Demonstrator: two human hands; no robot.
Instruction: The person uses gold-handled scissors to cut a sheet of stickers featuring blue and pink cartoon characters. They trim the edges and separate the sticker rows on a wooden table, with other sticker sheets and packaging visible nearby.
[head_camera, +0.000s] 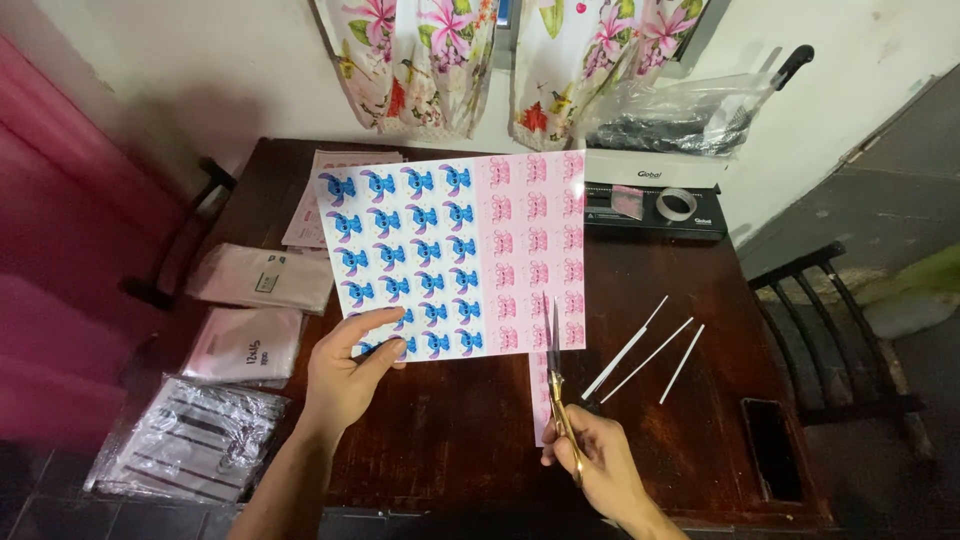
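Observation:
My left hand (352, 368) pinches the lower left edge of a sticker sheet (455, 255), printed with blue cartoon figures on its left half and pink ones on its right half, held up over the dark wooden table (450, 430). My right hand (592, 462) grips gold-handled scissors (556, 375), blades pointing up into the sheet's bottom edge, between two columns of pink figures near the right side. A narrow pink strip (540, 392) hangs or lies below the sheet beside the scissors.
Three thin white paper strips (645, 352) lie on the table to the right. A black laminator (655, 205) with a tape roll (677, 204) sits at the back. Plastic bag packets (262, 278) lie at left. A chair (835, 330) stands to the right.

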